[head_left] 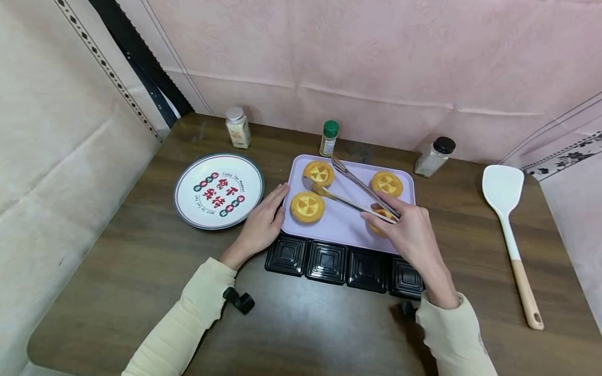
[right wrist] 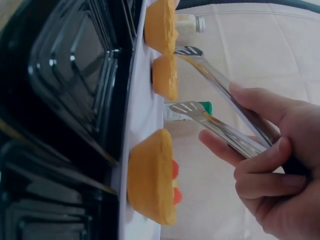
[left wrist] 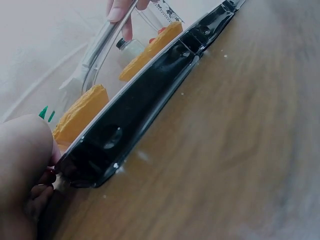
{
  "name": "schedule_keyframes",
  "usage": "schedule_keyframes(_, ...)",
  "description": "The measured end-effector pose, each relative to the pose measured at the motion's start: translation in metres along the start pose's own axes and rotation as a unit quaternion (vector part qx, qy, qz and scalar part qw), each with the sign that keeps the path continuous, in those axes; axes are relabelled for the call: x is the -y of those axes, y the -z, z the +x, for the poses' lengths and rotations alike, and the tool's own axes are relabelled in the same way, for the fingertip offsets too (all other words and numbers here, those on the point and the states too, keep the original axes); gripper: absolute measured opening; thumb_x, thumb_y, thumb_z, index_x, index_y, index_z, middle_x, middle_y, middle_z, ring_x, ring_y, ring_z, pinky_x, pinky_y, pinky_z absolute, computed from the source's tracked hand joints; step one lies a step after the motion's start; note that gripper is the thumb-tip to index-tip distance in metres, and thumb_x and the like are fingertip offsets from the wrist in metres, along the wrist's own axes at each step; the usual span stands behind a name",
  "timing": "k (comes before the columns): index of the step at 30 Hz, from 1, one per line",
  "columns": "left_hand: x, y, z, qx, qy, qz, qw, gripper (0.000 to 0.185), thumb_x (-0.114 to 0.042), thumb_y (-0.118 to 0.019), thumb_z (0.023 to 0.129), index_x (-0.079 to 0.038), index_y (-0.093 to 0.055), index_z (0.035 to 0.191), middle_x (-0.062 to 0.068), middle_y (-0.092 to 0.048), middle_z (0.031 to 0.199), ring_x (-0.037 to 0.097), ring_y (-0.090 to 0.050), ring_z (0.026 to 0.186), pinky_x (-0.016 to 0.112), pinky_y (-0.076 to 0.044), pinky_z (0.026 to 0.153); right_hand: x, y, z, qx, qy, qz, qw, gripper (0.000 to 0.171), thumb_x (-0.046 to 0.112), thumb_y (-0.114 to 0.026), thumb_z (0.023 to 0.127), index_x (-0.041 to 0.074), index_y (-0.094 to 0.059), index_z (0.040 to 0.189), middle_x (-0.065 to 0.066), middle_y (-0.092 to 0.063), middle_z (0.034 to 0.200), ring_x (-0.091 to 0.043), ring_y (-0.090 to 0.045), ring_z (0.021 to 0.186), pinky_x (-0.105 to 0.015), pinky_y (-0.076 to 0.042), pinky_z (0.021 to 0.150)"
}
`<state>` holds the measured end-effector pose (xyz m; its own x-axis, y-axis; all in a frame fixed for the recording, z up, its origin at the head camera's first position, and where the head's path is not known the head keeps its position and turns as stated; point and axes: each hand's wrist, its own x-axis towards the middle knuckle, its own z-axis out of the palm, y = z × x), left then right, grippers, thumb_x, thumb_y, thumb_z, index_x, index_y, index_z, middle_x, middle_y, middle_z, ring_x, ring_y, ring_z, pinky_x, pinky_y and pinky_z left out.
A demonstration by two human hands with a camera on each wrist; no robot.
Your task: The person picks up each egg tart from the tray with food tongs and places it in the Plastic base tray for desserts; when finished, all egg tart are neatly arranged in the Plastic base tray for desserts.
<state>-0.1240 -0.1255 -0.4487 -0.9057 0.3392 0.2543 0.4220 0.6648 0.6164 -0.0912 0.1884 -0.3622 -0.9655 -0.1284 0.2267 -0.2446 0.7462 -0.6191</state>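
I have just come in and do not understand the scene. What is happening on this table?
A person's right hand grips metal tongs, their open tips around one of four yellow tarts on a lilac tray. The left hand rests flat against the tray's left edge. The tray sits on black plastic containers. A printed plate lies to the left.

Dark wood-grain desk (head_left: pixel 141 271), rounded corners, set against draped pink fabric. Lying directly on it: a round printed plate (head_left: pixel 218 190) at left; a black compartment tray (head_left: pixel 343 261) at centre (lilac tray sits on top of it); three spice jars along the far edge, one white-capped (head_left: pixel 237 127), one green-capped (head_left: pixel 328 138), one black-capped and tilted (head_left: pixel 434 156); a white spatula (head_left: pixel 510 230) with wooden handle at right.
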Motion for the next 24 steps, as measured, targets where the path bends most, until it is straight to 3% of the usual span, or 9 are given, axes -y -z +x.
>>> schedule_keyframes(10,0.0007,0.0004,-0.0003,-0.001,0.001,-0.002,1.0,0.052,-0.011,-0.045,0.102,-0.004,-0.033,0.152,0.009,-0.031,0.157,0.02,-0.024,0.145,0.04,-0.024,0.115,-0.0006,-0.0056,0.0008,0.005,0.003,-0.004,1.0,0.05,0.032,-0.079,0.084,0.006,-0.068,0.126,-0.007,-0.073,0.09,-0.02,-0.055,0.064,-0.026,-0.037,0.044)
schedule_keyframes(19,0.001,0.0002,0.0,0.001,0.002,-0.003,1.0,0.052,-0.011,-0.045,0.102,-0.004,-0.033,0.152,0.009,-0.031,0.157,0.019,-0.024,0.145,0.04,-0.024,0.115,-0.0007,-0.0069,0.0011,0.009,0.005,-0.013,1.0,0.046,0.03,-0.078,0.085,0.007,-0.069,0.124,-0.004,-0.062,0.069,-0.018,-0.048,0.054,-0.026,-0.034,0.04)
schedule_keyframes(24,0.0011,0.0005,0.0004,0.0,0.0,-0.004,1.0,0.053,-0.011,-0.045,0.102,-0.004,-0.033,0.152,0.01,-0.032,0.157,0.02,-0.024,0.145,0.04,-0.024,0.115,-0.0005,-0.0062,0.0009,0.007,0.005,-0.009,1.0,0.046,0.029,-0.079,0.085,0.007,-0.069,0.124,-0.004,-0.058,0.065,-0.017,-0.046,0.052,-0.027,-0.033,0.039)
